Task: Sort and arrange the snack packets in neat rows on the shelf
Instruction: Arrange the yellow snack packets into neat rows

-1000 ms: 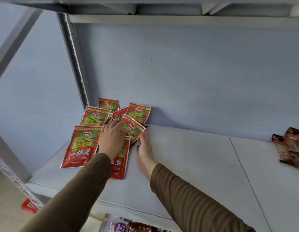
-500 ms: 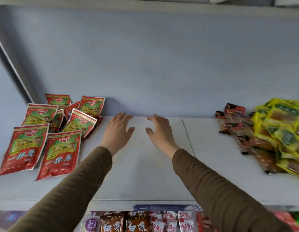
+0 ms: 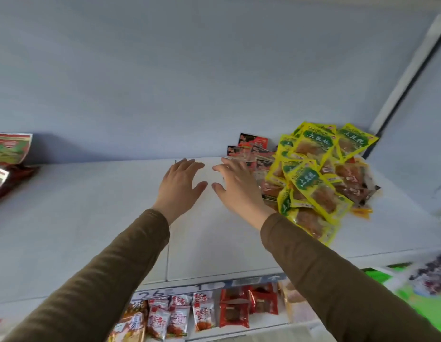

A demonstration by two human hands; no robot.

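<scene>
While both arms reach forward over the white shelf (image 3: 91,218), the snack packets lie in two separate groups at its far ends. At the left edge of the frame, red-and-green packets (image 3: 9,149) rest against the pale blue back wall (image 3: 190,70), only partly in view. Just left of centre, the left hand (image 3: 178,186) hovers palm down over bare shelf, its fingers straight and spread, holding nothing. Close beside it, just right of centre, the right hand (image 3: 235,186) is likewise flat and spread, empty, its thumb pointing toward the left hand's thumb; its fingertips lie near the edge of the right-hand heap, and whether they touch a packet cannot be told. Both arms wear brown sleeves (image 3: 115,267). Right of the hands, dark red-and-black packets (image 3: 252,144) lie against the back wall, partly under a loose, overlapping pile of yellow-and-green packets (image 3: 313,178) that spreads toward the shelf's front edge. Along the bottom of the frame, below the shelf's front edge, a lower shelf shows small red-and-white packets (image 3: 180,314) and, to their right, dark red packets (image 3: 239,309).
</scene>
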